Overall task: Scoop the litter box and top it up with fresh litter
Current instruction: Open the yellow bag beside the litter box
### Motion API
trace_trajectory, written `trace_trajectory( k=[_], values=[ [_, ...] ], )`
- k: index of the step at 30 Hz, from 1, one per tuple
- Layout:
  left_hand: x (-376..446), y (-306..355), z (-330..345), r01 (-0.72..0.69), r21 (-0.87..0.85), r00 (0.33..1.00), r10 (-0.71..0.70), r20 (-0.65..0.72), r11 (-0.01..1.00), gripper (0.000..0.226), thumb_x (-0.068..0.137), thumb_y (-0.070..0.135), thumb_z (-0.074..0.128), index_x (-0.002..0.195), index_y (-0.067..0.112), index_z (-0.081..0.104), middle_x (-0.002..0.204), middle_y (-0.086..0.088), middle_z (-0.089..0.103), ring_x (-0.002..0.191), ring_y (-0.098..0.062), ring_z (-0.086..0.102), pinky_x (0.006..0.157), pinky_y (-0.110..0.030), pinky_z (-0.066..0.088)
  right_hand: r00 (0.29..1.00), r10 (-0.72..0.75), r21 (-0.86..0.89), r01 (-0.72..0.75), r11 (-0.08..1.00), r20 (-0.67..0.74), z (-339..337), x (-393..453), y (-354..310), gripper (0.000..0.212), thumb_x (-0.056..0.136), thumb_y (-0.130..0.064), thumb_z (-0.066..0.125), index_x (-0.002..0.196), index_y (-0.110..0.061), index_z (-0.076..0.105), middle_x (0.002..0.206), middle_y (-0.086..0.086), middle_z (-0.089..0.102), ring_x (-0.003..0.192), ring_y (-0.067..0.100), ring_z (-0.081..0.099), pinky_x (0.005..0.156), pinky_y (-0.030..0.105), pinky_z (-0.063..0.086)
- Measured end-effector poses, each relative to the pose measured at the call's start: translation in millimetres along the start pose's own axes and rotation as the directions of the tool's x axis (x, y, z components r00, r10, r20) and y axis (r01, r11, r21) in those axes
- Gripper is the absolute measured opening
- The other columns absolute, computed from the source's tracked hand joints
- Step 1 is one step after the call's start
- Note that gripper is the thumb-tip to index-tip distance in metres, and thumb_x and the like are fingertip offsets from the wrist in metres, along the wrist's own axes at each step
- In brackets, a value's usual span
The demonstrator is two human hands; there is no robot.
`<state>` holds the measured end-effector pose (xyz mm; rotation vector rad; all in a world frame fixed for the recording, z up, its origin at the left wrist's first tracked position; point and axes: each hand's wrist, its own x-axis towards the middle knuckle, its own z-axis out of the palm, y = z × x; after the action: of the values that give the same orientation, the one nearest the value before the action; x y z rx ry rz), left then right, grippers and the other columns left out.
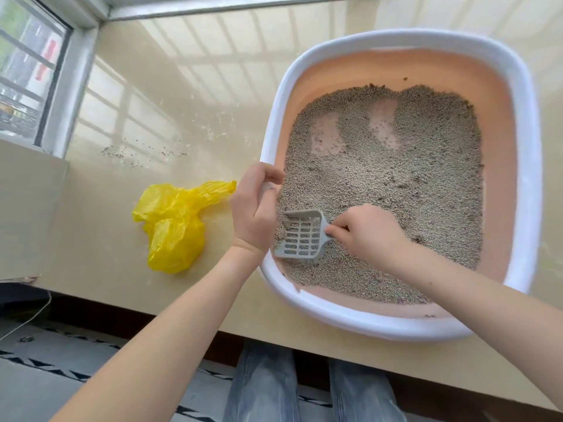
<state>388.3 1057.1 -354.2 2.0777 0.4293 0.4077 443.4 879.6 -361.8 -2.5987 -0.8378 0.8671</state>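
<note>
Grey slotted plastic litter scoop (301, 236) is lying low in the near-left corner of the box, its front edge digging into the grey-beige granular litter (396, 184), and no clump is showing on its slots. The right hand (368, 233) is gripping the scoop's handle, fingers curled round it so that the handle itself is hidden. The left hand (256, 208) is clamping the left rim of the wide litter box with a white rim and peach-pink inner walls (524, 123), thumb hooking over the rim's inner side. Two bare patches of pink floor are showing through the litter toward the far side, and a few dark bits are sitting by the far wall. The box is resting on a glossy cream countertop (182, 86), its near edge overhanging slightly. A crumpled yellow plastic bag (170, 223) is lying on the counter just left of the left hand. Scattered litter grains (140, 152) are lying farther left, near the window frame (65, 95)
</note>
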Motion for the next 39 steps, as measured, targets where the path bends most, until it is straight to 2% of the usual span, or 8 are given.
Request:
trace_trajectory(
  k=[3, 8, 12, 19, 26, 30, 34, 39],
  values=[
    [2, -1, 0, 0.004, -0.001, 1.0, -0.004, 0.005, 1.0, 0.022, 0.076, 0.003, 0.044, 0.09, 0.005, 0.061, 0.087, -0.005, 0.064, 0.087, -0.021, 0.06, 0.08, -0.044, 0.048, 0.99, 0.136, 0.22, -0.124, 0.967, -0.04, -1, 1, -2, 0.039, 0.095, -0.039, 0.053, 0.072, -0.013, 0.071, 0.046, -0.004, 0.046, 0.042, 0.012, 0.037, 0.044, 0.025, 0.032],
    [1, -1, -1, 0.01, -0.006, 1.0, -0.01, 0.005, 1.0, 0.022, 0.078, 0.0, 0.045, 0.089, 0.009, 0.062, 0.087, -0.003, 0.064, 0.087, -0.018, 0.06, 0.079, -0.037, 0.048, 0.997, 0.047, -0.201, -0.058, 0.978, -0.061, -33, -9, -24, 0.021, 0.096, -0.03, 0.052, 0.079, -0.02, 0.059, 0.057, -0.007, 0.036, 0.063, 0.02, 0.049, 0.056, 0.027, 0.038],
    [2, -1, -1, 0.015, -0.008, 1.0, -0.015, 0.001, 1.0, 0.021, 0.079, 0.001, 0.045, 0.089, 0.01, 0.061, 0.086, -0.004, 0.064, 0.085, -0.017, 0.06, 0.077, -0.032, 0.047, 1.0, -0.03, -0.265, 0.028, 0.964, -0.002, -49, -9, -55, 0.007, 0.092, -0.019, 0.055, 0.09, -0.022, 0.061, 0.061, -0.006, 0.041, 0.068, 0.024, 0.052, 0.06, 0.028, 0.038],
    [1, 0, -2, 0.023, -0.017, 1.0, -0.022, 0.016, 1.0, 0.022, 0.08, 0.001, 0.044, 0.088, 0.011, 0.061, 0.085, -0.002, 0.064, 0.084, -0.017, 0.059, 0.076, -0.029, 0.046, 0.978, -0.065, -0.446, 0.15, 0.882, 0.2, -52, 2, -85, 0.024, 0.089, -0.012, 0.055, 0.108, -0.021, 0.065, 0.109, -0.003, 0.066, 0.102, 0.023, 0.063, 0.068, 0.028, 0.038],
    [1, 2, -2, -0.027, 0.014, 0.998, 0.026, 0.05, 1.0, 0.024, 0.075, -0.003, 0.045, 0.089, 0.008, 0.061, 0.085, -0.002, 0.062, 0.083, -0.01, 0.056, 0.077, -0.016, 0.042, 0.986, 0.133, -0.573, -0.053, 0.817, 0.098, -95, -20, -28, 0.018, 0.089, -0.02, 0.063, 0.075, -0.017, 0.053, 0.061, -0.007, 0.043, 0.059, 0.015, 0.05, 0.054, 0.029, 0.043],
    [1, 2, 2, -0.237, 0.279, 0.961, 0.181, 0.21, 0.931, 0.025, 0.074, 0.001, 0.044, 0.091, 0.007, 0.061, 0.089, -0.004, 0.06, 0.084, -0.013, 0.05, 0.074, -0.012, 0.032, 0.949, 0.307, -0.446, -0.308, 0.841, -0.076, -119, -59, 15, 0.045, 0.096, -0.034, 0.051, 0.06, -0.017, 0.03, 0.06, -0.004, 0.039, 0.061, 0.021, 0.047, 0.051, 0.027, 0.041],
    [2, 4, 14, -0.536, 0.382, 0.793, 0.294, 0.534, 0.753, 0.027, 0.076, 0.012, 0.035, 0.084, 0.009, 0.061, 0.078, -0.003, 0.058, 0.073, -0.025, 0.056, 0.065, -0.03, 0.039, 0.855, 0.509, -0.464, -0.493, 0.736, -0.099, -135, -96, 49, 0.04, 0.095, -0.03, 0.051, 0.062, -0.016, 0.031, 0.064, -0.002, 0.041, 0.055, 0.017, 0.041, 0.052, 0.025, 0.035],
    [27, -3, 19, -0.585, 0.474, 0.765, 0.252, 0.593, 0.659, 0.025, 0.077, 0.021, 0.04, 0.087, 0.013, 0.062, 0.08, 0.0, 0.061, 0.077, -0.025, 0.06, 0.082, -0.032, 0.035, 0.874, 0.485, -0.538, -0.39, 0.747, 0.039, -106, -97, 52, 0.007, 0.095, -0.021, 0.052, 0.088, -0.02, 0.05, 0.081, -0.002, 0.055, 0.075, 0.022, 0.05, 0.062, 0.027, 0.043]
  ],
)
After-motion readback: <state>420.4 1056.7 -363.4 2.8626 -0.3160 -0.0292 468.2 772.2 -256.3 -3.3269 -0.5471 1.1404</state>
